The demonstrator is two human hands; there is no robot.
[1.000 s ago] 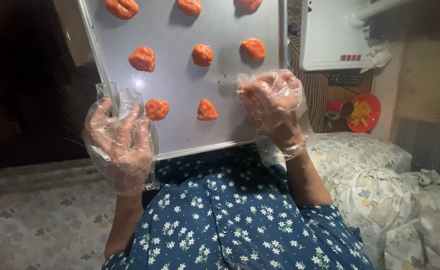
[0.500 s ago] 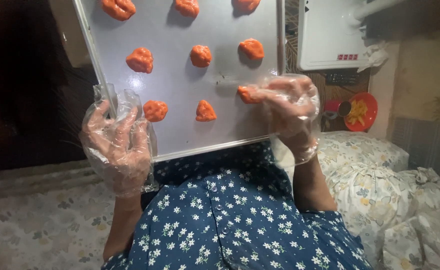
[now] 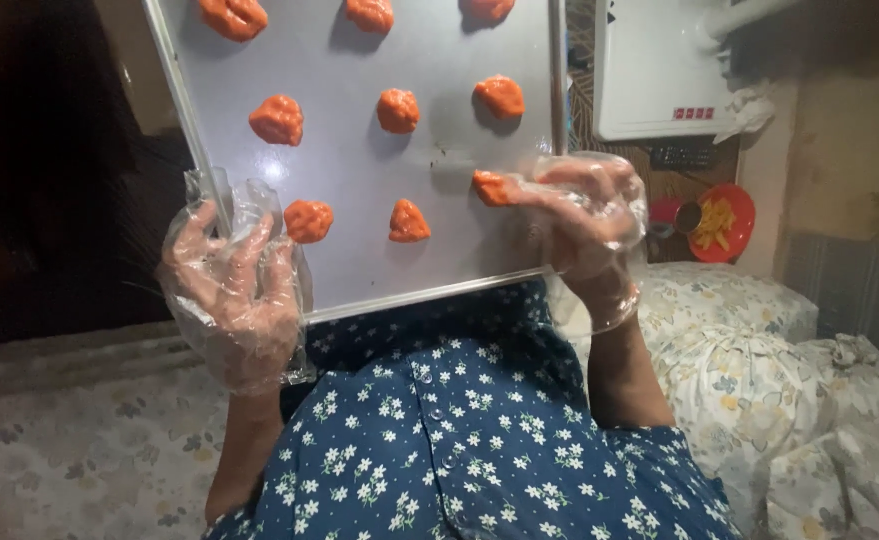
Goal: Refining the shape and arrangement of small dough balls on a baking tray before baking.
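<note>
the right hand point(image 3: 585, 225), in a loose clear plastic glove, pinches a soft orange dough lump point(image 3: 494, 187) at its fingertips, pressed on the flat grey metal tray point(image 3: 440, 255); the crinkled film blurs the fingers. the left hand point(image 3: 235, 290), gloved alike, lies open at the tray's near left corner, fingers over its rim. past both hands sit more orange lumps point(image 3: 400, 110); the farthest row is cut off by the frame. below, a blue flowered dress point(image 3: 460, 440) hides the lap.
</note>
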